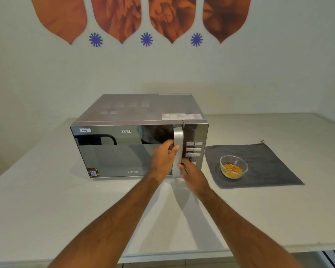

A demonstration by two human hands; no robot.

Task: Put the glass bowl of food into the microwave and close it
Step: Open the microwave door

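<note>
A dark mirrored microwave point(124, 151) stands on the white counter with its door shut. My left hand point(165, 157) is wrapped around the silver vertical door handle point(178, 136) from the left. My right hand point(191, 174) rests against the handle's lower right side, by the control panel; whether its fingers grip the handle is not clear. The glass bowl point(233, 166) holding orange food sits to the right of the microwave on a grey cloth point(265, 165), apart from both hands.
The control panel point(194, 147) with buttons and a dial is right of the handle. The white counter point(66, 200) extends left, right and toward me, with its front edge near the bottom. A wall with orange and blue decorations rises behind.
</note>
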